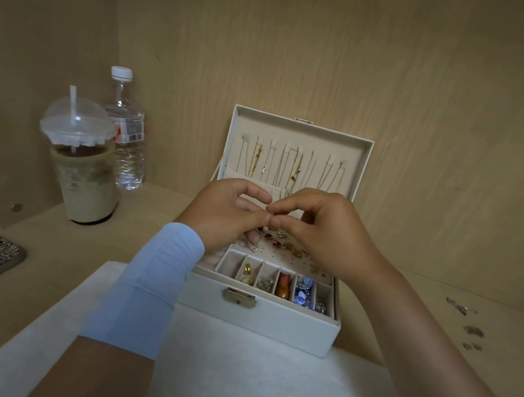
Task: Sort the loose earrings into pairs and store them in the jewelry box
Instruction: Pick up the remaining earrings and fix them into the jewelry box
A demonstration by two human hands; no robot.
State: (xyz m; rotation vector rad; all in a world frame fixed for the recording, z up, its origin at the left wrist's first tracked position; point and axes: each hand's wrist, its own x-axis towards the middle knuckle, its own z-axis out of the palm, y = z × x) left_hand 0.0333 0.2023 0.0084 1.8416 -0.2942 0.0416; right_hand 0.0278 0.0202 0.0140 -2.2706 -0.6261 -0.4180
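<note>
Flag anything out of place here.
Small silvery pieces lie scattered on the bare wood at far right, apart from the jewelry box and white cloth; too blurred to identify. Nothing looks spilled or damaged.

no readable text, water bottle label shows only a barcode, blurred print

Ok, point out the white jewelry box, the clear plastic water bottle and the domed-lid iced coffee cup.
white jewelry box (285, 328), head view, front wall
clear plastic water bottle (131, 162), head view, lower body
domed-lid iced coffee cup (88, 187), head view, cup side
</note>
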